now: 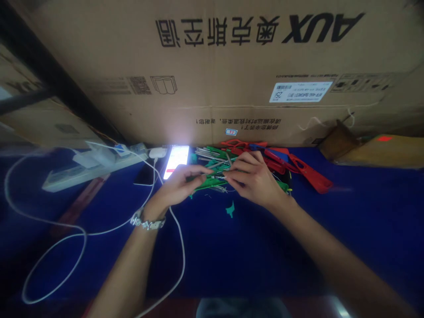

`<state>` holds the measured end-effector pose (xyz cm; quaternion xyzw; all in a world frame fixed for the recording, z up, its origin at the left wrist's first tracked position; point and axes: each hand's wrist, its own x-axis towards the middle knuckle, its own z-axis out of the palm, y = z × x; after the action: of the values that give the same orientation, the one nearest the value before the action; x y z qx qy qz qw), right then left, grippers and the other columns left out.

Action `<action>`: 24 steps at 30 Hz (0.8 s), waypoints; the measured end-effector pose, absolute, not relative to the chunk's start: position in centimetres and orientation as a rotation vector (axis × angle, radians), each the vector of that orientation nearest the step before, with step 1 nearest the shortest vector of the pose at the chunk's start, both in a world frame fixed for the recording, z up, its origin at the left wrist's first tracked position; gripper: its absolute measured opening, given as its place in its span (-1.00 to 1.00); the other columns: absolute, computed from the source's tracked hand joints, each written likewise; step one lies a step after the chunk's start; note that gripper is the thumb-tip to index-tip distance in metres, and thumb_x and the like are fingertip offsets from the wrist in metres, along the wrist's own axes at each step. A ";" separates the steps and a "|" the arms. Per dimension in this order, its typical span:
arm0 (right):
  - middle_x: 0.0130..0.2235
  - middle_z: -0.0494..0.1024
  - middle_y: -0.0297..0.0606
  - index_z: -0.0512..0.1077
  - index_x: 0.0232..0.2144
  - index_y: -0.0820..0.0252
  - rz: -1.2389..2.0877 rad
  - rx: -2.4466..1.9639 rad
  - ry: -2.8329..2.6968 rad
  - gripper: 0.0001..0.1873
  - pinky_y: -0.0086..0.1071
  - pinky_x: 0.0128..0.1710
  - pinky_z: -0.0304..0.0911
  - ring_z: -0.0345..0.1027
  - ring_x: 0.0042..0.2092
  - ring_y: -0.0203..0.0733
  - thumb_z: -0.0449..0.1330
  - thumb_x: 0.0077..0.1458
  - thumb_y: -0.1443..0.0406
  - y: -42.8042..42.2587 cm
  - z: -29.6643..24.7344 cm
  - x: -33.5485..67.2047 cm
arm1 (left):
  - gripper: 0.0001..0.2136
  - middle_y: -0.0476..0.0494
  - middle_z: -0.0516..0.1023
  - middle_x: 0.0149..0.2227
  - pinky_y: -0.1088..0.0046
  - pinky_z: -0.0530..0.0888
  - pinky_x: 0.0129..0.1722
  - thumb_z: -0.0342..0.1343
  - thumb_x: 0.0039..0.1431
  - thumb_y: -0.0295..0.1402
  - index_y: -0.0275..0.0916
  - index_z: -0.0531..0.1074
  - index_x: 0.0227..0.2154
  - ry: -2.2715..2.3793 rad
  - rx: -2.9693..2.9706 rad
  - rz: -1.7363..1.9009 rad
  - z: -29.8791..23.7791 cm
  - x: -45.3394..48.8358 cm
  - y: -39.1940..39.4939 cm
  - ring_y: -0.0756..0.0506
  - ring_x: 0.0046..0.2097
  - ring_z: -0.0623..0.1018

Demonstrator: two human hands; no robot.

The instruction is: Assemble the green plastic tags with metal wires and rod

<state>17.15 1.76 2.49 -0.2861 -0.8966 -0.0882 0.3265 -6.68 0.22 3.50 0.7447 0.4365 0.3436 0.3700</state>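
Over a pile of green parts and metal rods (212, 152), my left hand (180, 183) is closed in a pinch, thumb against fingers. My right hand (253, 179) faces it, its fingertips also pinched together. A small, thin, pale piece (220, 177) shows between the two sets of fingertips; it is too small to name, and I cannot tell which hand bears it. Red plastic tools (278, 161) lie behind and right of my right hand. A small torn green scrap (230, 209) rests on the blue cloth below the hands.
A lit phone (177, 161) stands beside my left hand. White cables (180, 247) loop across the blue table (212, 256) from a power strip (89, 168). A large cardboard box (215, 97) walls off the back. At right lies a brown box (374, 150).
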 end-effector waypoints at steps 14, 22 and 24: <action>-0.33 0.59 -0.31 0.55 -0.34 0.10 0.034 -0.717 -2.181 -0.90 -0.20 -0.13 0.14 0.34 -0.21 -0.15 0.24 0.22 0.30 2.8 1.3 17.6 | -0.73 -0.15 0.62 -0.45 0.50 0.56 -0.56 0.12 0.30 -0.30 -0.35 0.52 -0.04 1.090 1.686 0.848 3.1 -6.1 0.4 -0.03 -0.51 0.61; -0.35 0.58 -0.33 0.58 -0.30 0.09 0.293 -0.743 -2.151 -0.89 -0.22 -0.15 0.17 0.36 -0.28 -0.20 0.27 0.23 0.22 3.1 1.0 17.6 | -0.72 0.04 0.41 -0.63 0.54 0.39 -0.59 0.10 0.32 -0.26 -0.25 0.56 -0.01 1.138 1.832 0.860 2.9 -6.8 0.6 0.05 -0.61 0.40; -0.34 0.58 -0.32 0.58 -0.31 0.10 0.234 -0.734 -2.214 -0.88 -0.23 -0.15 0.16 0.35 -0.26 -0.19 0.25 0.24 0.24 2.9 1.2 17.5 | -0.71 0.04 0.39 -0.63 0.52 0.35 -0.58 0.07 0.32 -0.29 -0.26 0.56 -0.01 1.117 1.819 0.842 2.8 -6.8 0.7 0.05 -0.60 0.38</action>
<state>17.53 2.86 1.17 -0.2885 -0.8705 0.0921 0.3880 -6.80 0.68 2.76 0.7226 0.4439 0.3346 0.4109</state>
